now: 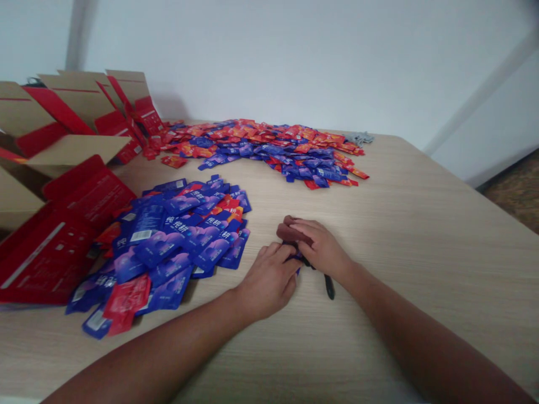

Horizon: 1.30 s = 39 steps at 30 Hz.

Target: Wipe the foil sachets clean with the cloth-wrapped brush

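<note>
My left hand (269, 275) is closed at the middle of the table, its fingers bent over a small purple packet (298, 264) that is mostly hidden. Right beside it, my right hand (322, 244) curls round a reddish-brown block-like object (290, 231), whose kind I cannot make out. Something dark lies between the two hands, largely covered by the fingers. A black rounded strip, like a handle or strap end (329, 287), sticks out below my right wrist. To the left of my hands lies a pile of blue-purple packets (181, 235), with a few red and orange ones among them.
Across the back of the wooden table (400, 235) stretches a long heap of red, orange and blue packets (269, 143). Small grey pieces (360, 138) lie at its right end. Open red cardboard boxes (54, 252) stand along the left side. A white wall (295, 62) rises behind.
</note>
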Motion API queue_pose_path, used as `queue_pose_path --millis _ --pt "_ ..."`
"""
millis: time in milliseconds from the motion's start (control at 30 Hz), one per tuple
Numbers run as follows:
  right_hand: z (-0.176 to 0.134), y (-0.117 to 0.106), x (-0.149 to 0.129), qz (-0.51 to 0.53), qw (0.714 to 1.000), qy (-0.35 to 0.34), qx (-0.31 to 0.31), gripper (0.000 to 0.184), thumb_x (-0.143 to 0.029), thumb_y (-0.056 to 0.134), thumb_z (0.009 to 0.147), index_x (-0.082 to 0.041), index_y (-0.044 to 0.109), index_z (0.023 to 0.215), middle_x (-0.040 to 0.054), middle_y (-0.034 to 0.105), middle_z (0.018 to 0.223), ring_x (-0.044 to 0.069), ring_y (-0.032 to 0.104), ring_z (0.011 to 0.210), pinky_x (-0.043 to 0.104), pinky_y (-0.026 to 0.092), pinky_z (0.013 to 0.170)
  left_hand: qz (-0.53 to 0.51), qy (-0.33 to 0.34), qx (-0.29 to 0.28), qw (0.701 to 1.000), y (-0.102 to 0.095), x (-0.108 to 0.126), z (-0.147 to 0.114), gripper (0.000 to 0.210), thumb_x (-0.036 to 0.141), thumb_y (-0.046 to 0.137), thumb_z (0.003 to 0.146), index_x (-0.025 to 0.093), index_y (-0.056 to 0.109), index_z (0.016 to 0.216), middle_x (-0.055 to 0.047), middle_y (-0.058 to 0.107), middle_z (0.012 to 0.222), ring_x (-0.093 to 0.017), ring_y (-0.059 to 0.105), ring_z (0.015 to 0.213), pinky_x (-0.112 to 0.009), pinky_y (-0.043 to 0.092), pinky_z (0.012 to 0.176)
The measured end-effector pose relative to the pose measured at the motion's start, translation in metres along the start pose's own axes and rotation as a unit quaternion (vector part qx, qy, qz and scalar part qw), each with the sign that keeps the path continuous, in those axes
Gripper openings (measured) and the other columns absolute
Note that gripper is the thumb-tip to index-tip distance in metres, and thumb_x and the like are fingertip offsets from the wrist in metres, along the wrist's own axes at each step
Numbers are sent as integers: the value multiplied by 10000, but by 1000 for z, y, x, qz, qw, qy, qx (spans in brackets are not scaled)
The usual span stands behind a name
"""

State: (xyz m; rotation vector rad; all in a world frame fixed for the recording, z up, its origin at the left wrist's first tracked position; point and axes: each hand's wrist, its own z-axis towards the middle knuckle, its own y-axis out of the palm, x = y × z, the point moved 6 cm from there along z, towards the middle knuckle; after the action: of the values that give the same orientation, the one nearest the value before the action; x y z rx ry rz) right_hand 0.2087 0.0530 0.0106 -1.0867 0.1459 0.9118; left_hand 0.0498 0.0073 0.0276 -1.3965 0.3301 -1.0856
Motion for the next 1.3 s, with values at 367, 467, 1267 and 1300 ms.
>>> queue_pose_path --millis 367,467,1267,1300 --pt "0 -2 -1 0 1000 1 7 588 -76 608 842 -281 685 1387 78 703 1451 290 653 1341 544 526 1151 0 1 0 1000 0 0 -1 352 171 612 955 263 705 1281 -85 647 1251 -298 537 1200 -484 482 1023" --pt "0 -4 -7 14 1000 -20 1 587 -92 628 832 -290 694 1380 72 725 1415 296 657 1341 550 526 1151 -1 0 0 1000 0 -1 -1 313 174 618 948 255 713 1235 -87 646 1259 -305 534 1218 -489 483 1028" --pt "2 1 0 -10 1000 3 -2 543 -104 629 839 -287 702 1345 68 730 1396 304 664 1311 542 526 1134 -7 1 4 1000 0 -1 -1 347 170 613 949 267 705 1269 -86 647 1267 -302 535 1211 -485 484 1022" --pt "1 2 3 -13 1000 9 -1 548 -104 629 840 -283 697 1353 71 721 1411 304 660 1314 542 524 1136 -6 0 3 1000 0 -1 -1 351 169 612 949 266 704 1274 -84 646 1265 -301 535 1206 -482 483 1021"
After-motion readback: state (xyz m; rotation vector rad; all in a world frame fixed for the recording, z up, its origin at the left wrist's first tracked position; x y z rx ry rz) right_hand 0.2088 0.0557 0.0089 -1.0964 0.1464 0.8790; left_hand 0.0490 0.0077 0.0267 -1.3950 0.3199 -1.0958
